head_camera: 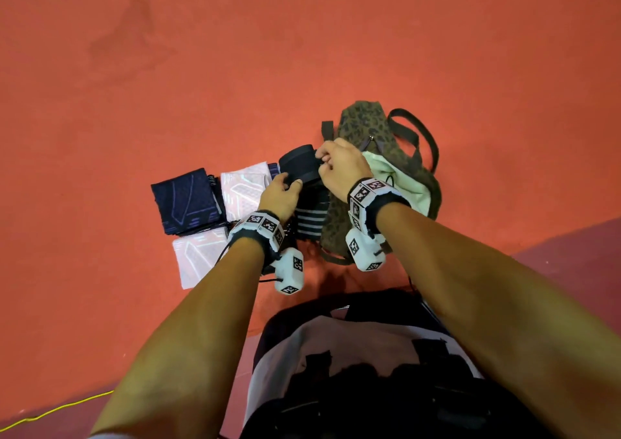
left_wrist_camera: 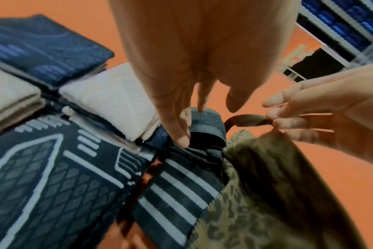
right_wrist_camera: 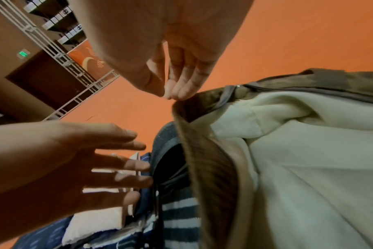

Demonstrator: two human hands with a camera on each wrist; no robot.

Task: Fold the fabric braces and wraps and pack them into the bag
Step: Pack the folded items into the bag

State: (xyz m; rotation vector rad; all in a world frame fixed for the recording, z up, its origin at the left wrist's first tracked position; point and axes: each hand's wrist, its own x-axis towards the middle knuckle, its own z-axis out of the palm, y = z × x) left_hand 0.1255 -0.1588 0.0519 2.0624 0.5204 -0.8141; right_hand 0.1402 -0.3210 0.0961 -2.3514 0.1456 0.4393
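Note:
A leopard-print bag (head_camera: 369, 129) lies on the orange floor, its mouth open onto a pale lining (head_camera: 400, 183). My right hand (head_camera: 324, 163) pinches the bag's rim (right_wrist_camera: 181, 107) between thumb and fingertips and holds it up. A black rolled wrap (head_camera: 299, 166) sits at the bag's mouth, just left of the rim. My left hand (head_camera: 292, 183) touches this wrap (left_wrist_camera: 207, 133) with straight, spread fingers (right_wrist_camera: 136, 166). A black wrap with white stripes (head_camera: 311, 220) lies below the roll, half under the bag's edge.
Folded braces lie to the left: a navy one (head_camera: 184, 200), a pale pink one (head_camera: 247, 186), another pale one (head_camera: 198, 257). A yellow cable (head_camera: 57, 411) crosses the bottom left corner. Darker floor (head_camera: 571, 254) begins at the right. Shelving (left_wrist_camera: 341, 25) stands far off.

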